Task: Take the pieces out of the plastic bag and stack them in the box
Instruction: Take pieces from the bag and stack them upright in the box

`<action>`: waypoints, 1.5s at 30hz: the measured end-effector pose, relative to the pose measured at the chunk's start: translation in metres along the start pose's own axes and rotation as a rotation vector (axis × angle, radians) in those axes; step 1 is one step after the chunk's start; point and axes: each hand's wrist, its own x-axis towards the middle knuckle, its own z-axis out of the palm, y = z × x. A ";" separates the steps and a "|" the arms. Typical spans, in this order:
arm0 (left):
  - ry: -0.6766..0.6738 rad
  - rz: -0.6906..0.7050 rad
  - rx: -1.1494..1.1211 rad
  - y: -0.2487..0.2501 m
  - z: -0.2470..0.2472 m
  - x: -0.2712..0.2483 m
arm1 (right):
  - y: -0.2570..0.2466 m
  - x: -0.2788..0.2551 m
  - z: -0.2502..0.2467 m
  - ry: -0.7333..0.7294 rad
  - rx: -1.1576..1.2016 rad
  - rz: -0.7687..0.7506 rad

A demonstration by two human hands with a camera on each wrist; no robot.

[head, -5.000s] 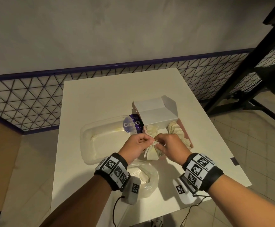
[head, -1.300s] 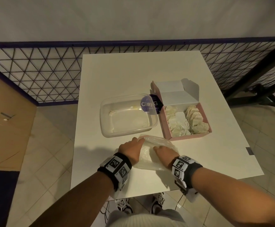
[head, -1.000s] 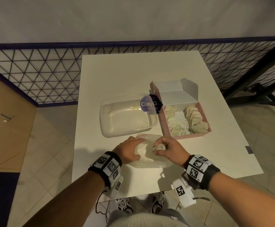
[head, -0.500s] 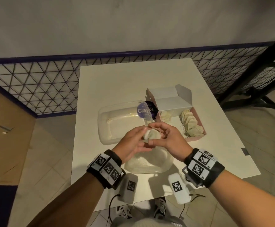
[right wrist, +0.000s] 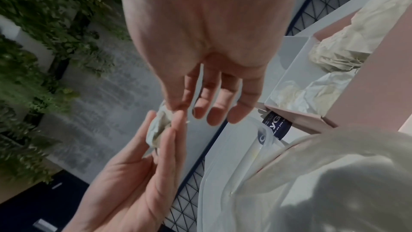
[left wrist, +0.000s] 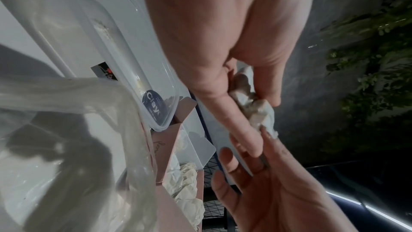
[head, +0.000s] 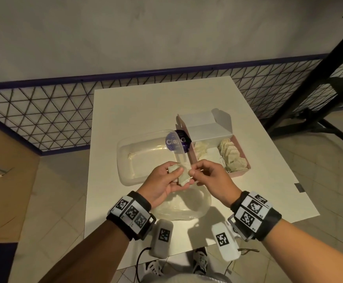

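Both hands are raised above the near half of the white table (head: pixel 146 111). The left hand (head: pixel 162 183) lies palm up with a small clump of pale, crumpled pieces (head: pixel 182 174) resting on its fingers; its thumb curls over the clump and pins it in place. The right hand (head: pixel 211 176) meets it from the right, thumb and forefinger closed in a pinch on the clump's right edge, while the other 3 fingers hang loosely curled. In the left wrist view the clump (left wrist: pixel 254 107) sits between the left thumb and forefinger, with the right hand (left wrist: pixel 274 188) reaching in from below. In the right wrist view the same clump (right wrist: pixel 159 128) shows behind the left fingers (right wrist: pixel 171 140), and the pinching fingertips (right wrist: pixel 178 107) touch its top.

The plastic bag (head: pixel 189 205) lies slack on the table directly beneath the hands, near the front edge; what it holds cannot be told. The pink box (head: pixel 240 172) stands open to the right, its white lid (head: pixel 203 127) folded back. Inside it, 1 upright row of pieces (head: pixel 232 156) leans along the right wall, and looser pieces (head: pixel 201 148) lie at the left. A clear plastic container (head: pixel 146 158) sits just beside the box on the left, with a dark round label (head: pixel 176 140) at its right corner. A patterned wire fence (head: pixel 44 119) runs behind the table.
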 end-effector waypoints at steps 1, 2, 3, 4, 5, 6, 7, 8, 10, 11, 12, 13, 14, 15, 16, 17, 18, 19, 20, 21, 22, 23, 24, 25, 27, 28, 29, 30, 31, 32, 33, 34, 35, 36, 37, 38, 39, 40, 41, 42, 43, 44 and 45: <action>-0.016 -0.009 -0.011 0.001 0.000 0.000 | 0.000 0.000 -0.001 0.007 0.018 0.010; -0.034 -0.014 -0.029 0.001 -0.001 0.001 | -0.001 0.001 -0.003 0.018 0.047 0.025; -0.052 -0.016 -0.040 0.001 -0.003 0.001 | -0.002 0.002 -0.004 0.034 0.089 0.045; -0.067 -0.017 -0.036 0.001 -0.004 0.001 | -0.003 0.002 -0.005 0.050 0.136 0.058; -0.077 -0.015 -0.018 0.002 -0.006 0.001 | -0.003 0.003 -0.007 0.067 0.179 0.070; -0.079 -0.012 0.006 0.001 -0.007 0.002 | -0.004 0.003 -0.008 0.077 0.216 0.078; -0.075 -0.006 0.032 0.001 -0.008 0.002 | -0.005 0.003 -0.010 0.082 0.243 0.083; -0.066 0.001 0.056 0.002 -0.009 0.001 | -0.006 0.003 -0.011 0.085 0.264 0.086; -0.043 0.020 0.114 0.003 -0.012 0.001 | -0.009 0.003 -0.016 0.106 0.298 0.090; -0.031 0.040 0.160 0.003 -0.015 0.001 | -0.011 0.002 -0.018 0.124 0.313 0.090; -0.017 0.060 0.210 0.004 -0.017 0.001 | -0.013 0.002 -0.021 0.145 0.325 0.086; 0.002 0.080 0.250 0.004 -0.018 0.001 | -0.014 0.002 -0.023 0.165 0.331 0.078; 0.023 0.097 0.270 0.005 -0.018 0.001 | -0.014 0.001 -0.025 0.179 0.330 0.072; 0.041 0.112 0.282 0.005 -0.018 0.002 | -0.013 0.001 -0.026 0.187 0.324 0.073; 0.053 0.126 0.298 0.005 -0.016 0.002 | -0.012 0.000 -0.026 0.190 0.316 0.077; 0.061 0.137 0.323 0.005 -0.015 0.003 | -0.011 0.000 -0.025 0.188 0.309 0.085; 0.059 0.150 0.353 0.005 -0.013 0.004 | -0.010 -0.001 -0.024 0.184 0.309 0.094; 0.051 0.160 0.382 0.005 -0.012 0.005 | -0.008 -0.002 -0.022 0.179 0.320 0.104; 0.043 0.162 0.407 0.004 -0.011 0.006 | -0.006 -0.002 -0.021 0.172 0.337 0.111; 0.040 0.161 0.435 0.004 -0.010 0.007 | -0.004 -0.002 -0.021 0.164 0.346 0.117; 0.043 0.164 0.466 0.004 -0.009 0.008 | -0.002 -0.001 -0.020 0.155 0.344 0.122; 0.048 0.167 0.498 0.004 -0.008 0.009 | -0.001 -0.001 -0.020 0.142 0.335 0.130; 0.055 0.168 0.522 0.003 -0.008 0.010 | 0.001 0.000 -0.020 0.127 0.326 0.139; 0.063 0.163 0.533 0.003 -0.008 0.011 | 0.002 0.000 -0.021 0.114 0.316 0.150; 0.071 0.156 0.527 0.003 -0.009 0.012 | 0.004 0.000 -0.024 0.095 0.286 0.166; 0.073 0.152 0.524 0.002 -0.010 0.013 | 0.004 -0.001 -0.027 0.092 0.270 0.171; 0.077 0.147 0.531 0.002 -0.010 0.014 | 0.005 -0.002 -0.029 0.093 0.261 0.177; 0.078 0.146 0.531 0.001 -0.012 0.015 | 0.006 -0.002 -0.032 0.095 0.256 0.182; 0.079 0.145 0.531 0.001 -0.012 0.016 | 0.007 -0.002 -0.034 0.094 0.255 0.189; 0.080 0.144 0.532 0.001 -0.012 0.017 | 0.008 -0.002 -0.036 0.090 0.251 0.196; 0.081 0.140 0.530 0.001 -0.012 0.018 | 0.009 -0.002 -0.038 0.084 0.249 0.203; 0.085 0.129 0.518 0.000 -0.011 0.019 | 0.011 -0.002 -0.039 0.081 0.245 0.210; 0.089 0.115 0.486 0.000 -0.010 0.020 | 0.012 -0.002 -0.040 0.077 0.243 0.216; 0.096 0.097 0.454 0.000 -0.011 0.021 | 0.013 -0.001 -0.042 0.077 0.234 0.220; 0.100 0.087 0.436 0.001 -0.010 0.022 | 0.013 -0.001 -0.043 0.082 0.221 0.222; 0.112 0.086 0.463 0.000 -0.011 0.025 | 0.014 0.000 -0.045 0.092 0.194 0.218; 0.128 0.086 0.517 0.000 -0.012 0.028 | 0.015 0.002 -0.048 0.107 0.158 0.211; 0.148 0.080 0.575 -0.001 -0.013 0.031 | 0.017 0.004 -0.053 0.130 0.104 0.200; 0.166 0.067 0.617 0.000 -0.013 0.033 | 0.020 0.007 -0.059 0.153 0.042 0.186; 0.184 0.041 0.630 -0.001 -0.013 0.037 | 0.023 0.010 -0.066 0.176 -0.022 0.172; 0.193 0.017 0.627 -0.001 -0.011 0.041 | 0.025 0.015 -0.074 0.198 -0.071 0.162; 0.201 0.001 0.640 0.000 -0.009 0.045 | 0.028 0.020 -0.082 0.213 -0.108 0.157; 0.210 -0.001 0.686 0.001 -0.007 0.050 | 0.031 0.027 -0.091 0.220 -0.137 0.155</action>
